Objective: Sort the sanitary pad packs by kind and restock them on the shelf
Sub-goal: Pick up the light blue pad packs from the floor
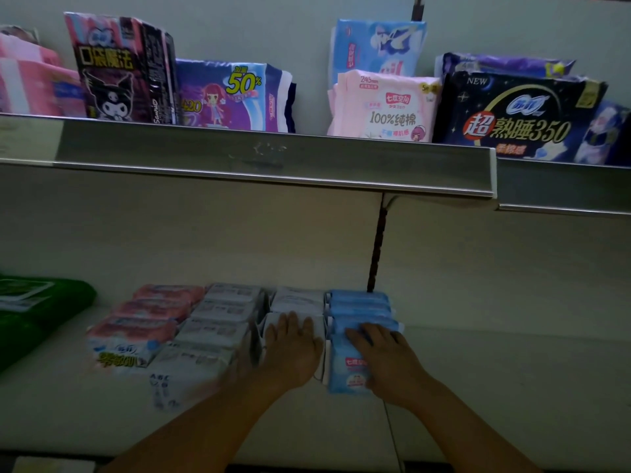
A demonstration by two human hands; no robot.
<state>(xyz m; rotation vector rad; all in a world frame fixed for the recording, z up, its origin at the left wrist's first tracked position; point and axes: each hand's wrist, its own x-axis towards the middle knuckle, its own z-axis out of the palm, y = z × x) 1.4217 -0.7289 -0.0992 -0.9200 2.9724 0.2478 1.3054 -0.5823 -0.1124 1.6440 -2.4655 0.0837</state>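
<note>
On the lower shelf (495, 370) small pad packs stand in rows running front to back: pink packs (150, 310), two rows of white packs (222, 322), and blue packs (358, 302). My left hand (290, 346) lies flat, fingers spread, on top of the white row in the middle (300, 298). My right hand (379, 349) rests palm down on the front blue packs (348, 370), fingers slightly curled over them. Neither hand lifts a pack.
Green packs (30, 312) lie at the far left of the lower shelf. The upper shelf (273, 155) carries larger packs: pink (30, 80), black cartoon (119, 70), purple (232, 97), light blue (375, 46), pale pink (382, 107) and dark navy (515, 117).
</note>
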